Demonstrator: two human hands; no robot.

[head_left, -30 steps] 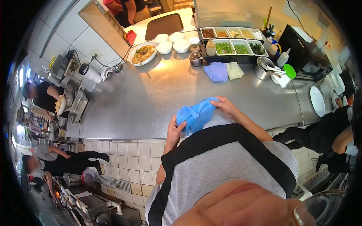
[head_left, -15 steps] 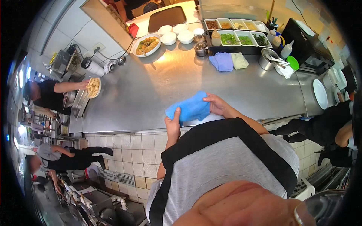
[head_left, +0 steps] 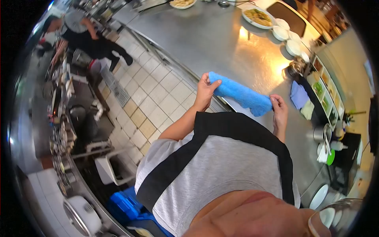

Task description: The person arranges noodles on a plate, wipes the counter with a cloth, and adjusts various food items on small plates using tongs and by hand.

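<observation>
A blue cloth, folded into a long strip, stretches between my two hands in front of my chest. My left hand pinches its left end, thumb on top. At the other end, the fingers of my right hand are closed on the cloth's corner. Beneath and beyond it lies the steel counter. A purple folded cloth and a pale yellow-green cloth rest on the counter to the right of my right hand.
A plate of noodles and several white bowls stand at the counter's far side. Topping trays and a metal pot are at right. A person works at the stoves across the tiled floor.
My view and body have turned left, so the counter now lies to the right. The blue cloth has been drawn out into a longer strip. The far plate of food no longer has a hand on it.
</observation>
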